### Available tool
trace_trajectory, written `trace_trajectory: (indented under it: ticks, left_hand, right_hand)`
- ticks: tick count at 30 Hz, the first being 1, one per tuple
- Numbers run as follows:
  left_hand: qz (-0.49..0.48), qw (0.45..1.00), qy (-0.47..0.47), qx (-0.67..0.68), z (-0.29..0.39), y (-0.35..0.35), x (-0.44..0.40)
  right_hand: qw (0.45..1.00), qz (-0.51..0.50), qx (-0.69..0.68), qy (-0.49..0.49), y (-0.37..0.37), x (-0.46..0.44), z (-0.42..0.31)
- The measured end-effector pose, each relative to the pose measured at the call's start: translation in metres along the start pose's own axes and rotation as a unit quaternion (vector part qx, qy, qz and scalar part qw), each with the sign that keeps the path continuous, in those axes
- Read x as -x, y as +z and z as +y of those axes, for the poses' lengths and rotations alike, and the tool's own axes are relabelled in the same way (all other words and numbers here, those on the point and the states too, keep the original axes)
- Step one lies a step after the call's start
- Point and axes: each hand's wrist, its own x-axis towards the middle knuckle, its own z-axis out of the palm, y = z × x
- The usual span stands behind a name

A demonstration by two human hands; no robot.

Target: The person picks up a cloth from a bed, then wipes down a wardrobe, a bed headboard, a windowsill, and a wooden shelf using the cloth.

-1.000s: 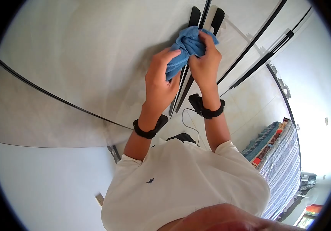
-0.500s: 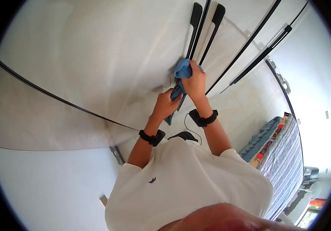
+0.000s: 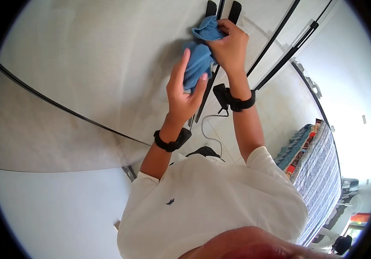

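A blue cloth (image 3: 198,62) is bunched against a black handle (image 3: 211,8) on a pale cabinet door (image 3: 107,52). High up, my right hand (image 3: 233,47) pinches the cloth's upper part at the handles, its fingers curled around the fabric. The lower part of the cloth hangs down beside the seam between the doors. My left hand (image 3: 181,90) is just below, thumb and fingers spread on either side of that hanging part; the fingers are not closed on it. A second black handle (image 3: 235,12) rises behind my right hand. The lower stretches of both handles are mostly hidden.
A bed with a striped cover (image 3: 317,172) stands to the right on the tiled floor (image 3: 276,116). A fan (image 3: 355,203) is beyond it. A grey cable (image 3: 209,137) hangs near my right wrist. Black strips (image 3: 276,36) run along further door edges.
Both hands have moved up along the handles, the right one higher with the cloth. My left hand has loosened from the cloth and spread its fingers.
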Motion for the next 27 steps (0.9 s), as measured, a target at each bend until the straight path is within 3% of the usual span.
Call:
trace_trajectory:
  ticks: [2, 6, 12, 14, 16, 18, 22, 24, 27]
  left_hand:
    - [-0.005, 0.999, 0.0, 0.033, 0.0, 0.008, -0.003]
    - [-0.04, 0.999, -0.032, 0.009, -0.019, 0.009, 0.016]
    - [-0.073, 0.983, -0.166, -0.005, -0.07, -0.011, 0.088]
    - [-0.056, 0.983, -0.177, -0.012, -0.08, -0.015, 0.102]
    - [-0.181, 0.918, -0.343, -0.082, -0.085, -0.024, 0.115]
    - [-0.232, 0.907, -0.331, -0.121, -0.108, -0.026, 0.137]
    - [-0.14, 0.912, -0.385, -0.026, -0.098, -0.025, 0.116]
    - [-0.032, 0.957, -0.283, 0.056, -0.086, -0.024, 0.089]
    - [-0.055, 0.967, -0.241, 0.062, -0.03, -0.027, 0.035]
  right_hand:
    - [0.999, 0.027, -0.011, -0.022, 0.005, 0.006, 0.007]
    - [0.999, -0.018, 0.002, 0.048, 0.004, 0.03, 0.01]
    - [0.985, -0.118, 0.069, 0.107, 0.023, 0.127, 0.068]
    - [0.989, -0.095, 0.062, 0.096, 0.028, 0.142, 0.07]
    - [0.992, -0.077, 0.052, 0.088, 0.03, 0.155, 0.073]
    - [0.994, -0.017, -0.016, 0.11, 0.039, 0.16, 0.074]
    - [0.991, -0.057, -0.011, 0.121, 0.03, 0.148, 0.063]
    - [0.985, -0.082, -0.029, 0.147, 0.011, 0.111, 0.042]
    - [0.999, -0.01, -0.013, 0.033, 0.004, 0.077, 0.028]
